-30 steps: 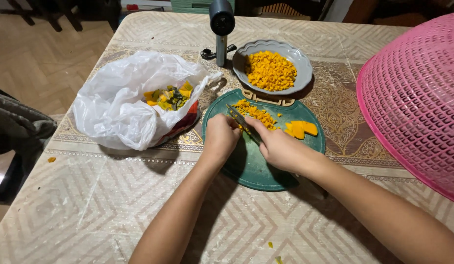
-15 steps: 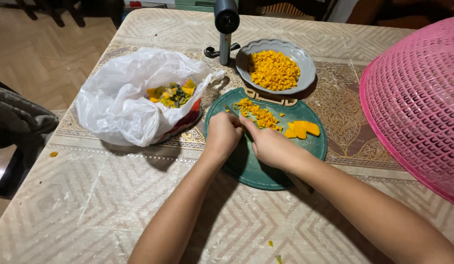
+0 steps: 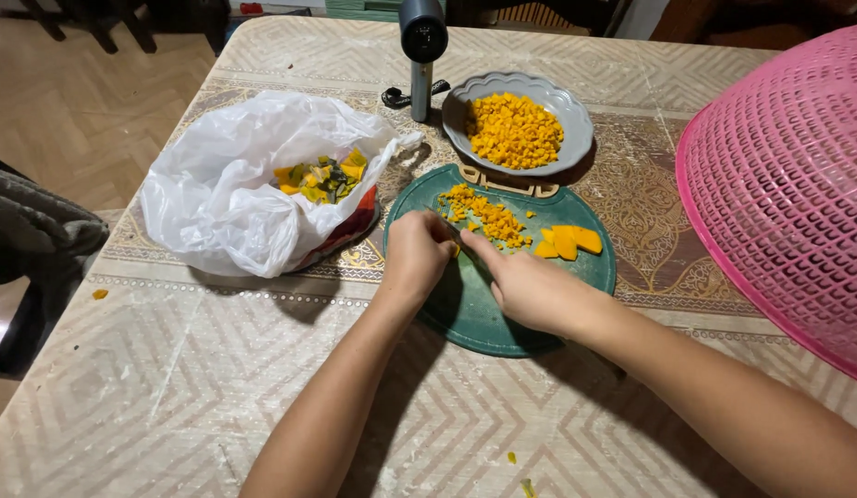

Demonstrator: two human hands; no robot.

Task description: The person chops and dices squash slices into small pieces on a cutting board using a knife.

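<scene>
Table (image 3: pixel 170 387): patterned cloth.
Board (image 3: pixel 484 323): green, w/ orange dice (image 3: pixel 484 214).
L hand (image 3: pixel 417 258): fingers curled on the dice.
R hand (image 3: pixel 530 288): closed; grip unclear.
Around: bag (image 3: pixel 226 203), bowl (image 3: pixel 576 115), pink cover (image 3: pixel 788 184).

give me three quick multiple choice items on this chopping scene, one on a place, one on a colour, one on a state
1. Where does the grey dish of diced orange cubes sit?
A. beyond the cutting board
B. inside the bag
C. under the pink cover

2. What colour is the cutting board?
A. white
B. green
C. red

3. How is the white plastic bag?
A. tied shut
B. folded flat
C. open, scraps showing

Key: 1 A, its rim touches the board's far edge. 2 B, dark green shows beneath the left hand and right hand. 3 C, yellow-green peelings show in its mouth.
</scene>
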